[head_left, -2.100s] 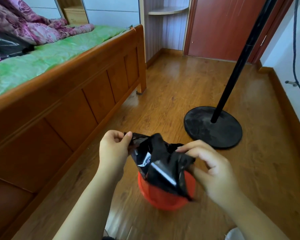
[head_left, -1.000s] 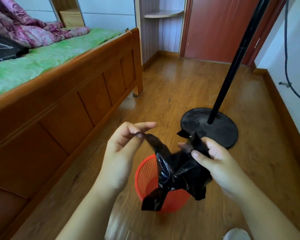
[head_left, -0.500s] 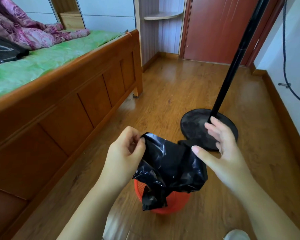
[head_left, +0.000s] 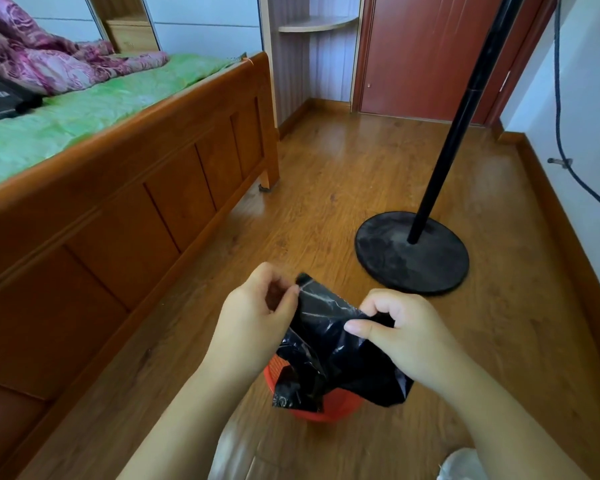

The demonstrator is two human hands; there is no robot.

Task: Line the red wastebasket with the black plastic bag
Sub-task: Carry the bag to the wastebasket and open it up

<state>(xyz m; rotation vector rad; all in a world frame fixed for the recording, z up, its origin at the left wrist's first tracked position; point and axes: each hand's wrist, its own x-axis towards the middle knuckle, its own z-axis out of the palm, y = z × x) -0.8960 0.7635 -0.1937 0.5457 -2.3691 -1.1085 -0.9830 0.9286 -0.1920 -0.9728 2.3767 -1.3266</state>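
A crumpled black plastic bag [head_left: 329, 355] hangs between my two hands, above the red wastebasket [head_left: 329, 408] on the wooden floor. My left hand [head_left: 257, 320] pinches the bag's upper left corner between thumb and fingers. My right hand [head_left: 402, 330] grips the bag's top edge on the right. The bag covers most of the wastebasket, so only part of its red rim and mesh wall shows below and to the left of the bag. The bag's lower folds dangle into or over the basket's mouth; I cannot tell which.
A wooden bed frame [head_left: 146, 188] with green sheet and purple blanket runs along the left. A black pole stand with a round base [head_left: 413, 252] sits on the floor just beyond the basket to the right. A red door [head_left: 423, 53] is at the back, a white wall on the right.
My right hand came back from near the stand's base and closed on the bag's top edge. Both hands now hold the bag closer together above the basket.
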